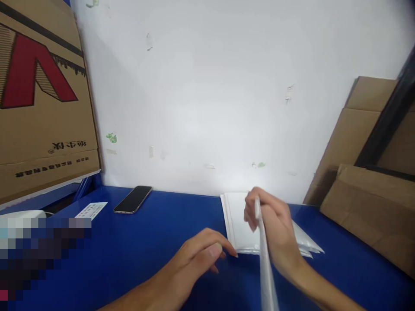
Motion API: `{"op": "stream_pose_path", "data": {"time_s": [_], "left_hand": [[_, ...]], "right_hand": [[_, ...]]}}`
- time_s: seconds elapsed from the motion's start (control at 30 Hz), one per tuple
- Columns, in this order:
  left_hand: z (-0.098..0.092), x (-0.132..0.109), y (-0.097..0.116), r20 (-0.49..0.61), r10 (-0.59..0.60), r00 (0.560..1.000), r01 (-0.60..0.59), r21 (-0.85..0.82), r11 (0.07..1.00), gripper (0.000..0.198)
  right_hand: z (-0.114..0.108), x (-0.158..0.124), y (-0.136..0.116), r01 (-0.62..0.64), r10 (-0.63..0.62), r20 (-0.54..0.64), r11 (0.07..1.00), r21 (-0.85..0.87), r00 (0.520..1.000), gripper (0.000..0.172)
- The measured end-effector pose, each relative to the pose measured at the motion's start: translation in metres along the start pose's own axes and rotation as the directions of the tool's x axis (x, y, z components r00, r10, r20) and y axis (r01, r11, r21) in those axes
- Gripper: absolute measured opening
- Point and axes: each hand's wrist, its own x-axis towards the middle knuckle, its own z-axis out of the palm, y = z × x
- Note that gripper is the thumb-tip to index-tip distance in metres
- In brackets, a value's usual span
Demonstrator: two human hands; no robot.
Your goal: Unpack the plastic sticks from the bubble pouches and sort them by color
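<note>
My right hand point(272, 224) is closed around the upper end of a thin white plastic packet point(266, 272). The packet is seen almost edge-on and runs down past the bottom of the view. Behind this hand lies a stack of flat white packets point(238, 216) with clear, shiny edges, on the blue table point(155, 242). My left hand point(201, 255) is over the table at the stack's near left corner, its fingers loosely bent and apart, with nothing in them. Its index fingertip is close to the stack's corner; I cannot tell whether they touch.
A black-screened phone point(133, 199) and a printed white card point(92, 210) lie at the left. A large printed cardboard box point(48, 129) stands beyond them. Folded cardboard point(372, 216) leans at the right. A white wall point(207, 95) closes off the back.
</note>
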Motion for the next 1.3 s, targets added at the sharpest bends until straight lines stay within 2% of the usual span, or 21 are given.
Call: {"op": "stream_pose_path", "data": {"time_s": [0.1,0.13,0.17,0.2,0.27,0.3,0.33,0.37,0.43,0.47,0.53,0.7,0.77,0.87,0.93,1.03,1.1,1.17,1.2,1.23,1.3], "left_hand": [[0.01,-0.001,0.007,0.124,-0.028,0.992,0.064,-0.3,0.952,0.059],[0.012,0.0,0.009,0.143,-0.054,0.988,0.102,-0.35,0.931,0.059],[0.014,0.002,0.011,0.152,-0.094,0.984,0.146,-0.383,0.912,0.058],[0.015,0.005,0.014,0.146,-0.146,0.978,0.195,-0.41,0.891,0.056],[0.015,0.019,0.016,0.099,-0.266,0.959,0.281,-0.46,0.842,0.054],[0.015,0.028,0.016,0.017,-0.324,0.946,0.292,-0.479,0.828,0.055],[0.013,0.04,0.015,-0.086,-0.37,0.925,0.292,-0.46,0.838,0.051],[0.012,0.052,0.012,-0.174,-0.363,0.915,0.272,-0.396,0.877,0.044],[0.009,0.079,0.003,-0.202,-0.251,0.947,0.205,-0.224,0.953,0.036],[0.007,0.091,-0.003,-0.213,-0.235,0.948,0.214,-0.119,0.97,0.036],[0.006,0.113,-0.016,-0.248,-0.249,0.936,0.247,-0.041,0.968,0.04],[0.006,0.14,-0.041,-0.354,-0.211,0.911,0.305,0.233,0.923,0.032],[0.005,0.141,-0.045,-0.389,-0.191,0.901,0.331,0.336,0.882,0.041],[-0.002,0.138,-0.046,-0.402,-0.164,0.901,0.342,0.424,0.838,0.056],[-0.01,0.134,-0.046,-0.397,-0.144,0.907,0.333,0.462,0.822,0.053],[-0.031,0.122,-0.046,-0.402,-0.099,0.91,0.319,0.531,0.785,0.043],[-0.049,0.108,-0.049,-0.399,-0.063,0.915,0.31,0.595,0.741,0.033],[-0.068,0.09,-0.056,-0.395,-0.037,0.918,0.313,0.665,0.678,0.028],[-0.077,0.08,-0.059,-0.398,-0.026,0.917,0.321,0.699,0.639,0.027],[-0.086,0.069,-0.064,-0.409,-0.014,0.912,0.337,0.732,0.592,0.027],[-0.1,0.05,-0.073,-0.441,0.018,0.897,0.375,0.783,0.497,0.031]], "right_hand": [[0.002,0.039,-0.012,0.077,-0.086,-0.023,0.957,-0.278,0.996,0.025],[0.003,0.053,-0.013,0.079,-0.078,0.018,0.909,-0.409,0.997,0.025],[0.003,0.066,-0.012,0.076,-0.049,0.062,0.816,-0.574,0.997,0.027],[0.004,0.078,-0.007,0.087,-0.009,0.11,0.674,-0.733,0.994,0.028],[0.003,0.101,0.008,0.107,0.061,0.172,0.572,-0.813,0.983,0.03],[0.001,0.11,0.017,0.117,0.1,0.2,0.534,-0.837,0.975,0.031],[-0.001,0.119,0.028,0.128,0.147,0.228,0.494,-0.86,0.963,0.032],[-0.003,0.126,0.039,0.139,0.198,0.25,0.45,-0.882,0.948,0.031],[-0.009,0.138,0.062,0.172,0.3,0.29,0.364,-0.916,0.909,0.019],[-0.012,0.142,0.072,0.193,0.347,0.307,0.325,-0.926,0.886,0.025],[-0.017,0.146,0.092,0.241,0.428,0.336,0.261,-0.935,0.839,0.035],[-0.019,0.138,0.127,0.339,0.553,0.364,0.152,-0.929,0.75,0.037],[-0.018,0.132,0.132,0.364,0.565,0.372,0.132,-0.922,0.736,0.037],[-0.019,0.128,0.125,0.393,0.527,0.396,0.124,-0.911,0.752,0.037],[-0.02,0.127,0.108,0.412,0.461,0.426,0.137,-0.901,0.778,0.035],[-0.019,0.117,0.068,0.455,0.307,0.493,0.191,-0.87,0.814,0.026],[-0.013,0.098,0.04,0.503,0.191,0.548,0.239,-0.83,0.814,0.035],[-0.002,0.067,0.02,0.572,0.118,0.621,0.29,-0.768,0.775,0.034],[0.005,0.048,0.015,0.618,0.083,0.672,0.325,-0.716,0.735,0.032],[0.012,0.028,0.013,0.669,0.019,0.731,0.387,-0.634,0.682,0.031],[0.028,-0.011,0.02,0.681,-0.02,0.777,0.497,-0.538,0.629,0.028]]}}
